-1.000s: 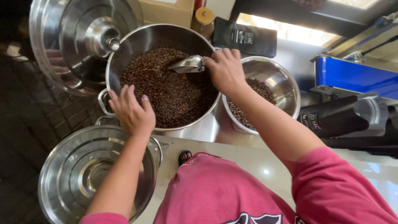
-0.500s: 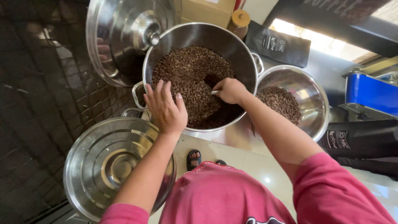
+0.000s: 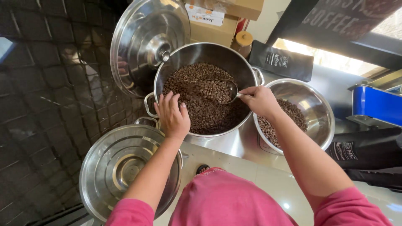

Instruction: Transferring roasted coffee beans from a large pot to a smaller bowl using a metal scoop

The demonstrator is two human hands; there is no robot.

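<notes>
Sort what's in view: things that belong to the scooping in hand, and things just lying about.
In use:
- right hand holding the metal scoop, loaded with coffee beans
- left hand on the rim of the big pot
- steel bowl, partly filled with beans

Lying about:
- propped lid
- lidded pot
- black bag
- cardboard boxes

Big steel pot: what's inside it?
The big steel pot holds brown coffee beans, with a metal scoop, heaped with beans, held by the right hand. The beans cover the pot's bottom.
</notes>
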